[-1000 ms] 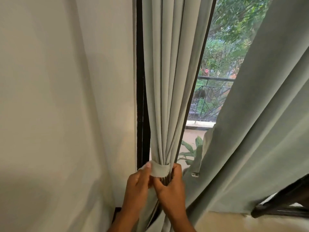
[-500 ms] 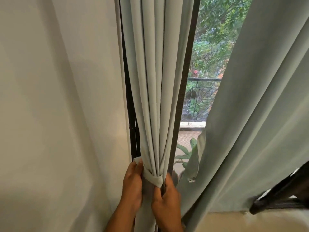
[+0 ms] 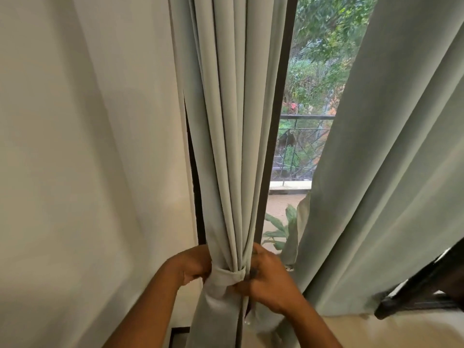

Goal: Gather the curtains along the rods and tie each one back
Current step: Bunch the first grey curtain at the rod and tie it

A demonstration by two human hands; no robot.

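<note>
We see a pale floor (image 3: 391,332) along the bottom right, with a dark frame piece (image 3: 411,301) low at the right above it; whether they touch we cannot tell

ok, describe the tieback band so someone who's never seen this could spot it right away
Start at the window and take the gathered curtain hanging down its left edge. Follow the pleats down to where the left hand and right hand meet. The tieback band is the flat strip of the same pale grey-green cloth running crosswise around the bundle, the only horizontal piece among vertical folds.
</note>
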